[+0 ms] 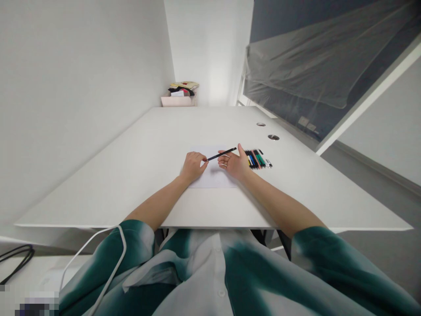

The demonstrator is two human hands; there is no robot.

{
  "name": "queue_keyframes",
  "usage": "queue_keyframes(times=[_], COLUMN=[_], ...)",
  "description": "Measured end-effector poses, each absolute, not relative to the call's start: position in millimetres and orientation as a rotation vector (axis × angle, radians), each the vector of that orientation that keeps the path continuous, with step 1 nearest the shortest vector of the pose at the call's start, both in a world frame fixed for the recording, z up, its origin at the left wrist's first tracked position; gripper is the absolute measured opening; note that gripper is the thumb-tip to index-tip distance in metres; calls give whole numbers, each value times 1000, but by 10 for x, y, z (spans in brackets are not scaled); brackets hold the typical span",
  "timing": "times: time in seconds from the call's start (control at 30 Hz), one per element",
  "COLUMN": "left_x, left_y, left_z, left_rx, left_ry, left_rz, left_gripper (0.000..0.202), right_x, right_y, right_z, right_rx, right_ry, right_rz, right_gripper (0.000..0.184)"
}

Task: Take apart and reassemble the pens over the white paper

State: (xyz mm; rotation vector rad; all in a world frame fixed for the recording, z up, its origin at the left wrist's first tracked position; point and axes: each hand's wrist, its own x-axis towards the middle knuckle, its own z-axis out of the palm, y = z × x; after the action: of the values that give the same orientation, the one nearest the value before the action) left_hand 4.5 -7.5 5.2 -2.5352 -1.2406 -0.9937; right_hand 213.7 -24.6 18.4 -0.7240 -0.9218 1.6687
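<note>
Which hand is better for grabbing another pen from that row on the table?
Probably the right hand: it's open and right beside the row of pens. The left hand is farther away and pinches the black pen.

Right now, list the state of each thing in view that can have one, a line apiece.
Black pencil: slanted, off the table, its far end raised
Left hand: pinching the pencil's near end
Right hand: open, beside the pencil; contact unclear
Paper: flat on the table, partly hidden by the hands
Row of pens: laid side by side
Box: open, filled above its rim
</note>
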Motion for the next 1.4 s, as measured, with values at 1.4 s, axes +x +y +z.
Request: queue_keyframes(times=[1.4], left_x=[-191], left_y=[124], left_z=[-117], left_rx=[-2624], left_ry=[-1639], left_rz=[-430], left_gripper=[35], right_x=[2240], right_y=[-23], right_z=[-115], right_rx=[-1396], right_ry=[-1422], right_rz=[622], right_gripper=[21])
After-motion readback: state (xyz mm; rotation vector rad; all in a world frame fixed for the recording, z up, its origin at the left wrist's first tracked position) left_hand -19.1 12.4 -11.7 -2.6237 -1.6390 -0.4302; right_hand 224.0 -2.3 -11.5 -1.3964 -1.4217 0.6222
